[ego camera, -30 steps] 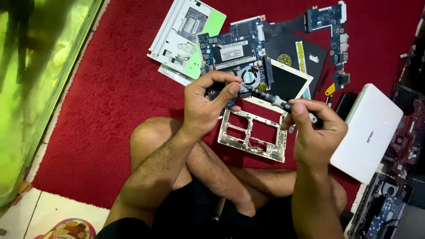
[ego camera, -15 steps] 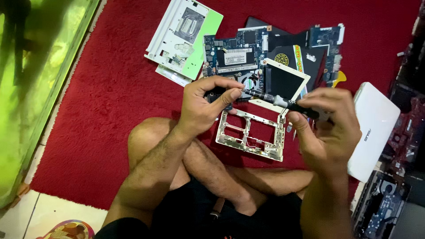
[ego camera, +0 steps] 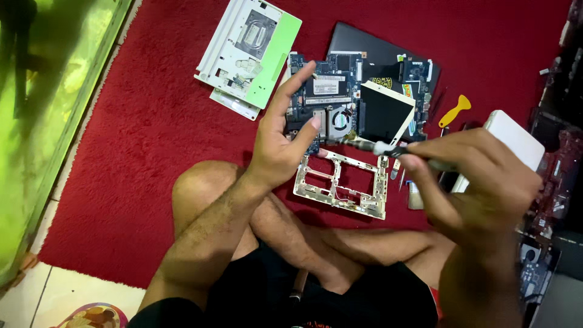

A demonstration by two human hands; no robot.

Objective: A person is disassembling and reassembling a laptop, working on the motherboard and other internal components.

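My right hand (ego camera: 480, 182) grips a screwdriver (ego camera: 388, 149) by its dark handle, and the tip points left toward the fan (ego camera: 339, 118) of a blue motherboard (ego camera: 328, 91). My left hand (ego camera: 282, 140) hovers over the board's left edge with its fingers spread and holds nothing. A black square part with a white rim (ego camera: 382, 112) lies on the board. Just in front of the board, by my knees, a pale metal frame (ego camera: 343, 182) rests on the red carpet (ego camera: 152, 140).
A white cover panel with a green patch (ego camera: 249, 48) lies at the back left. A dark laptop base (ego camera: 364, 42) sits under the board. A yellow pry tool (ego camera: 455, 110) and a white device (ego camera: 513, 140) are at the right, with more dismantled parts (ego camera: 559, 170) beyond. Green glass (ego camera: 42, 109) borders the left.
My left hand has let go of the screwdriver's front end and opened, with its fingers raised. My right hand still holds the handle, now lower and further right.
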